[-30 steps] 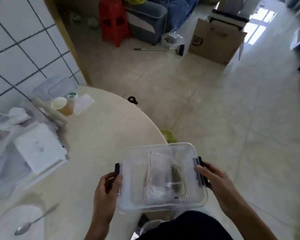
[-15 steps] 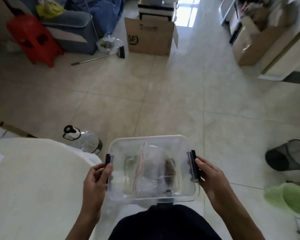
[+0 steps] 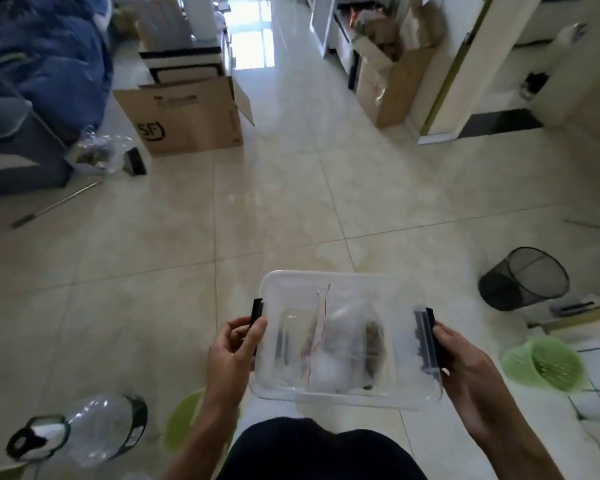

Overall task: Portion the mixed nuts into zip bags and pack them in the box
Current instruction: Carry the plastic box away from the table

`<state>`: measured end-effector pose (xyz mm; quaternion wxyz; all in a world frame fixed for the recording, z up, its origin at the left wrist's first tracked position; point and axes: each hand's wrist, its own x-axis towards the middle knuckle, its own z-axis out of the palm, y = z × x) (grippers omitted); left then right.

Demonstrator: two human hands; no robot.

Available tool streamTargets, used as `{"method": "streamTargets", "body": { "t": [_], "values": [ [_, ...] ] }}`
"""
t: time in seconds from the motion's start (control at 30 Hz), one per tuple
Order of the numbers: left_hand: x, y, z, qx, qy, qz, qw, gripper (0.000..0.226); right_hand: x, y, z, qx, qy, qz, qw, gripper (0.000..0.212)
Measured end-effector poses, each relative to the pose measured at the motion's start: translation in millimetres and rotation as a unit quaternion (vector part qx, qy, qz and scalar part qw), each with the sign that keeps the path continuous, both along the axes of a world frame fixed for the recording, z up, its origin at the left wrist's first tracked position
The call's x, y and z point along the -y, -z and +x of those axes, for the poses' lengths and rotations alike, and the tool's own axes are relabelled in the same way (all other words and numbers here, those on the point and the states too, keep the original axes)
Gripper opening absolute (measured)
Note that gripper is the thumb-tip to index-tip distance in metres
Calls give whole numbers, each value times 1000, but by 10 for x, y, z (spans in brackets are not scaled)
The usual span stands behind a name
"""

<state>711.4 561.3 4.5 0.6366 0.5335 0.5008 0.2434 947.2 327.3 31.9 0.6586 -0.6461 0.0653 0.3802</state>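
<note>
Clear plastic, the box (image 3: 347,337) is held in the air above the tiled floor (image 3: 174,244), between both hands, in front of the person's dark-clad lap. Its lid is on, with a black clip at each short end. Zip bags (image 3: 329,344) lie inside; through the blurred plastic a red seal line and a dark clump of nuts (image 3: 374,344) can be made out. The left hand (image 3: 230,355) grips the left end, its fingers curled round the clip there. The right hand (image 3: 465,367) holds the right end, thumb lying along the clip, fingers curled under. On the floor lie a clear bottle (image 3: 84,433) at lower left, a black mesh bin (image 3: 523,282) and a green basket (image 3: 544,363) at right, and a cardboard carton (image 3: 187,119) farther off.
</note>
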Motion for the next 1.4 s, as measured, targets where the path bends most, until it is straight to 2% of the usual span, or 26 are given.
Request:
{"method": "streamTargets", "body": {
  "t": [0.13,0.3,0.43,0.5,0.6,0.8,0.9,1.03,1.13,1.23,1.3,1.4],
  "values": [
    [-803,13,744,-3,93,-6,996,51,-435,-42,299,-5,90,4,996,29],
    [-1702,-124,1656,-12,233,3,972,44,-885,-185,514,-6,223,24,974,28],
    [-2016,-234,2447,-10,339,5,941,28,-994,-258,555,7,314,28,949,34],
    [-1998,-242,2839,-2,386,8,923,26,-985,-248,582,18,361,18,932,31],
    [-1800,-237,3422,-9,442,3,897,35,-859,-195,647,31,422,22,906,26],
    [-1144,-258,4622,8,539,5,843,30,-366,-194,1060,35,527,54,848,28],
    [-727,-313,5186,13,577,8,816,24,-38,-264,1399,49,561,40,825,27],
    [-109,-392,5874,18,628,16,778,40,411,-330,1771,76,597,25,798,27],
    [371,-388,6313,20,662,20,749,37,689,-365,1913,81,634,9,769,26],
    [869,-386,6666,13,702,23,712,30,920,-392,1987,89,682,12,725,32],
    [1207,-380,6862,9,732,25,681,36,1084,-376,2002,76,718,15,691,41],
    [1744,-329,7156,-4,770,28,638,48,1308,-311,2024,51,756,1,652,40]
  ]
}}
